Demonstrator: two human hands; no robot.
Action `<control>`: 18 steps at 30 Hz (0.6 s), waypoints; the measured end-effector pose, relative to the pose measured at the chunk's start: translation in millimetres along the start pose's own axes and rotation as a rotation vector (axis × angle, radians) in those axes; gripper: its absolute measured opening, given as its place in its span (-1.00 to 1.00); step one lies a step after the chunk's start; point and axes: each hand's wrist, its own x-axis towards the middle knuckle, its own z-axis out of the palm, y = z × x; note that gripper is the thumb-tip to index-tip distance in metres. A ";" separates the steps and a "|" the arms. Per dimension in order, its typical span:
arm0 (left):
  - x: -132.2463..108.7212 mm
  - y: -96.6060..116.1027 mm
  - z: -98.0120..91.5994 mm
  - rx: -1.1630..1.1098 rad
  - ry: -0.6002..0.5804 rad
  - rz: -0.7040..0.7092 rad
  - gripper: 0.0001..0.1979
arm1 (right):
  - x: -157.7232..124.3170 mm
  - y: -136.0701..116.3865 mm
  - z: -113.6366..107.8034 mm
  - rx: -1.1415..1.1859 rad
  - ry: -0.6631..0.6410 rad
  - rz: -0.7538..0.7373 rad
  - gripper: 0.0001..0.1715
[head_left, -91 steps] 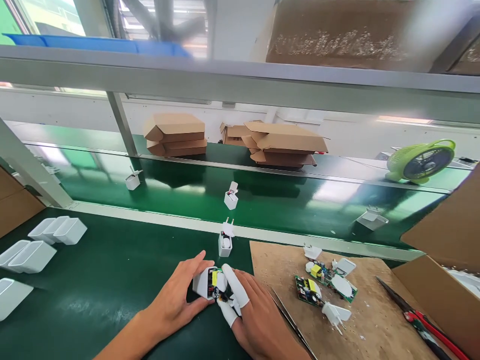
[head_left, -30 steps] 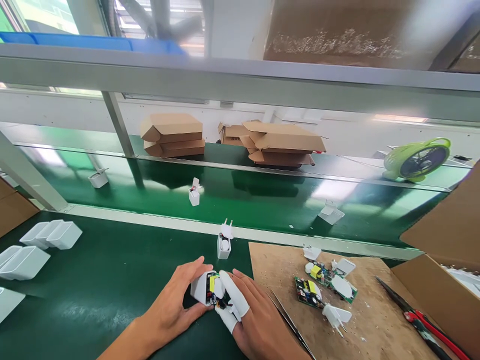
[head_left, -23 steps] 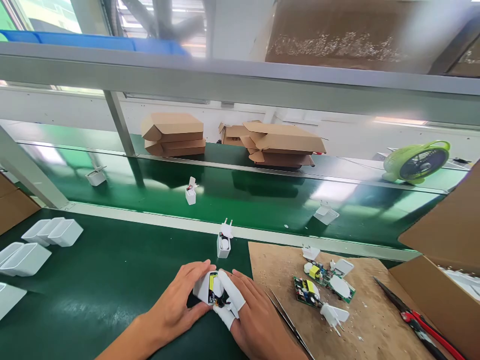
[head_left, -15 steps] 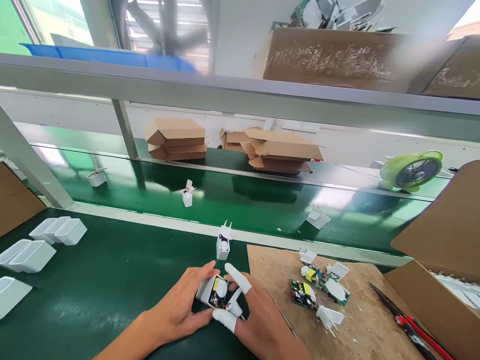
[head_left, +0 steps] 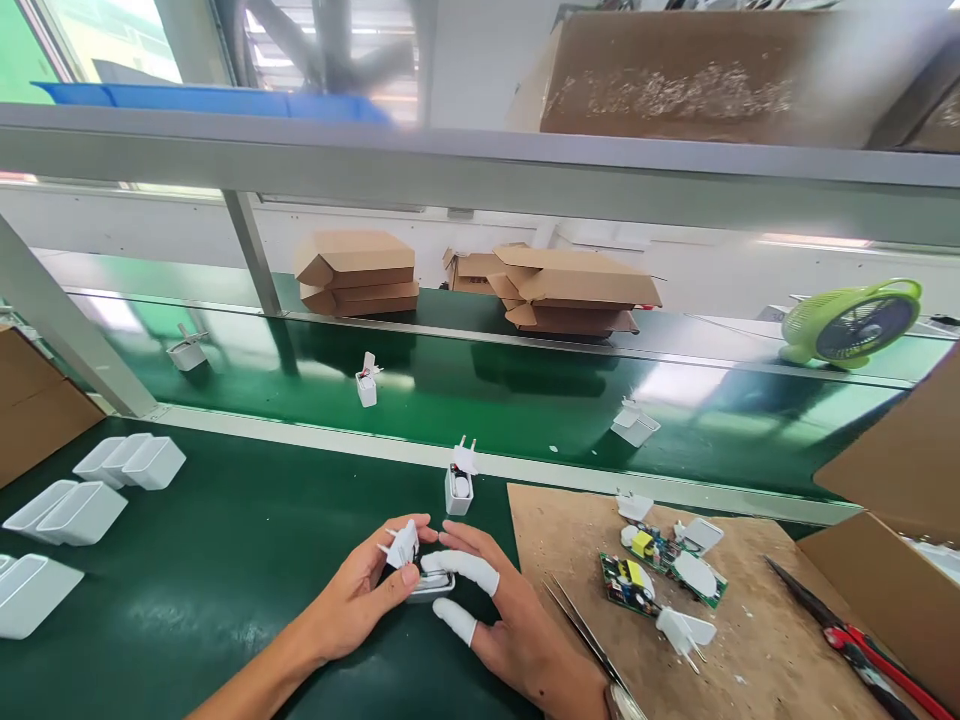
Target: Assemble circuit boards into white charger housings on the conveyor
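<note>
My left hand (head_left: 360, 590) is closed around a small white plug-in charger (head_left: 430, 586). Its thumb lies on the open case, and the white cap with plug pins (head_left: 403, 545) tilts up beside the fingers. White covers sit on the thumb and index finger of my right hand (head_left: 499, 615). That index fingertip touches the case's right side; the thumb is spread below it. Just beyond my hands stands another open charger (head_left: 459, 490), pins up. Tweezers (head_left: 581, 625) show beside my right wrist; whether the hand holds them I cannot tell.
White empty cases (head_left: 82, 510) lie on the left. A brown board (head_left: 555, 520) on the right bears circuit boards (head_left: 630, 585) and red-handled pliers (head_left: 847, 635). Open chargers (head_left: 366, 385) sit on the green belt (head_left: 480, 390) beyond. A cardboard box (head_left: 870, 580) stands far right.
The charger has been turned, and its plug cap now stands on the left by my left hand. My right hand's fingers have loosened from the cap. More of the tweezers shows.
</note>
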 end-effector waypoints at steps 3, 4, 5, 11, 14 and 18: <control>-1.3 3.1 -0.6 -0.020 0.031 -0.066 -0.43 | -0.1 -0.3 5.2 -0.002 -0.031 -0.015 -0.36; -1.7 4.0 -0.5 -0.023 0.040 -0.084 -0.43 | -0.5 -1.3 6.1 -0.016 -0.044 -0.011 -0.36; -2.0 4.6 -0.4 -0.034 0.046 -0.097 -0.44 | -1.3 -2.4 6.8 -0.037 -0.056 -0.003 -0.36; -3.2 4.4 -4.0 -0.094 0.037 -0.157 -0.44 | -5.4 -4.0 8.1 -0.115 -0.089 -0.019 -0.40; -4.1 3.4 -7.1 -0.148 0.018 -0.183 -0.42 | -2.2 -5.0 8.7 -0.105 -0.069 -0.051 -0.37; -4.4 -1.8 -8.7 -0.190 -0.020 -0.124 -0.42 | -0.8 -8.7 9.9 -0.139 -0.040 -0.024 -0.26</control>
